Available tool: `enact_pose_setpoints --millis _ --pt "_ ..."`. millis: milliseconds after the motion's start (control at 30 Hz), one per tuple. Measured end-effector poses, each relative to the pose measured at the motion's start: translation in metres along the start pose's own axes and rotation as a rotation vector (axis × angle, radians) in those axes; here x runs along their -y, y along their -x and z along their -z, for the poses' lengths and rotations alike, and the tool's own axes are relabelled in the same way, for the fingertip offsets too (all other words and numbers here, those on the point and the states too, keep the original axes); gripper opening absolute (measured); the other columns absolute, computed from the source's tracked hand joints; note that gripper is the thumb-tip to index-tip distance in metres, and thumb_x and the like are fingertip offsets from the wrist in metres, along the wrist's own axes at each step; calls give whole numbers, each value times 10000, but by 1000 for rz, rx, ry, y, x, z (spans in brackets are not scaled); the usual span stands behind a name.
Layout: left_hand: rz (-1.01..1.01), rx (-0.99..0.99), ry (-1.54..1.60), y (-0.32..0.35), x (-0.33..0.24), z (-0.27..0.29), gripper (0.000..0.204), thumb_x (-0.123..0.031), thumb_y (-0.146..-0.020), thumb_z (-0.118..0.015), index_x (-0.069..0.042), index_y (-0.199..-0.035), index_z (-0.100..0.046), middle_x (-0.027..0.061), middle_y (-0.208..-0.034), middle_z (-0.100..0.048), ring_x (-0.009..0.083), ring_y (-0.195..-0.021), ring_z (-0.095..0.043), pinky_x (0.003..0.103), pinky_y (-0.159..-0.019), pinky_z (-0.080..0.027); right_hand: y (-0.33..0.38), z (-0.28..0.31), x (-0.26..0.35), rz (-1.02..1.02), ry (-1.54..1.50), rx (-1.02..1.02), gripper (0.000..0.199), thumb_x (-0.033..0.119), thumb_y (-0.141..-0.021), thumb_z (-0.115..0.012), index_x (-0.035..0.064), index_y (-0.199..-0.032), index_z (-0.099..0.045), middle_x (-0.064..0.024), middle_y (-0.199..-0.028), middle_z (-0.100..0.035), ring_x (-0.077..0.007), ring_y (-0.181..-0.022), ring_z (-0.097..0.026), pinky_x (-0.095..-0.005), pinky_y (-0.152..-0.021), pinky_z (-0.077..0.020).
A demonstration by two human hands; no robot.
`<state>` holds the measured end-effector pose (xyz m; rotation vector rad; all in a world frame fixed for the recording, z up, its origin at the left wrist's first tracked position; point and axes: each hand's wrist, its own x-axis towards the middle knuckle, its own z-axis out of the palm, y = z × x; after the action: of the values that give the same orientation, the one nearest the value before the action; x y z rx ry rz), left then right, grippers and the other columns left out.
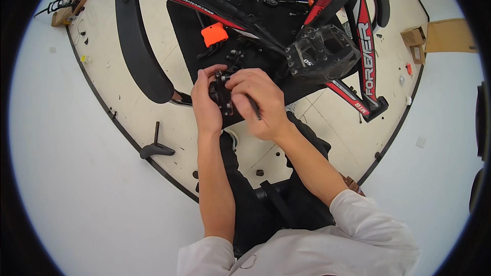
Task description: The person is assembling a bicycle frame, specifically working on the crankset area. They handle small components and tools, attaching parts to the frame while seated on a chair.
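Small black bike part (223, 92) gripped between both hands, just in front of the pedal (321, 53).

Left hand (205, 103) clamps it steady; right hand (260, 103) is closed around a thin dark tool (254, 107) pressed to it, above the black mat (225, 25) beside an orange clip (214, 34).

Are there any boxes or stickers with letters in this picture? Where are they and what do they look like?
Cardboard box: far right on the floor, small, brown, open.
Flat cardboard: right beside that box, brown, rectangular.
Frame lettering: on the red and black bike frame, right of the pedal, large white letters.
Orange tag: above the hands, small, blocky.
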<state>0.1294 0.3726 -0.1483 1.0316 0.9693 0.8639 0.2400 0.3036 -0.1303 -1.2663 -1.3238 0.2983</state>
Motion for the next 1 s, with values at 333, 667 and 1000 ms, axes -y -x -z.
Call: enact_pose_setpoints --millis 333,667,1000 --pt "102 134 171 11 -10 2 200 -158 -985 -528 -11 -1093 -610 43 -862 -671 96 -752 -634 238 -664 -543 -4 -11 -1 -803 -611 -198 211 154 -964 -495 -3 -928 -631 -74 -970 -657 -126 -838 -612 -264 -803 -471" --pt "67 254 -25 16 -12 8 228 -55 -883 -668 8 -1101 -647 56 -887 -696 72 -764 -615 206 -674 -490 1 -8 -21 -1033 -711 -109 331 279 -965 -440 16 -856 -609 -53 -789 -632 -113 -727 -585 -258 -708 -469" --pt "152 260 77 17 -22 7 169 -130 -919 -637 -31 -1053 -662 -2 -869 -674 34 -729 -569 187 -595 -438 -6 -5 -14 -1016 -685 -69 381 321 -985 -428 21 -840 -612 -48 -757 -613 -112 -675 -566 -267 -615 -481"
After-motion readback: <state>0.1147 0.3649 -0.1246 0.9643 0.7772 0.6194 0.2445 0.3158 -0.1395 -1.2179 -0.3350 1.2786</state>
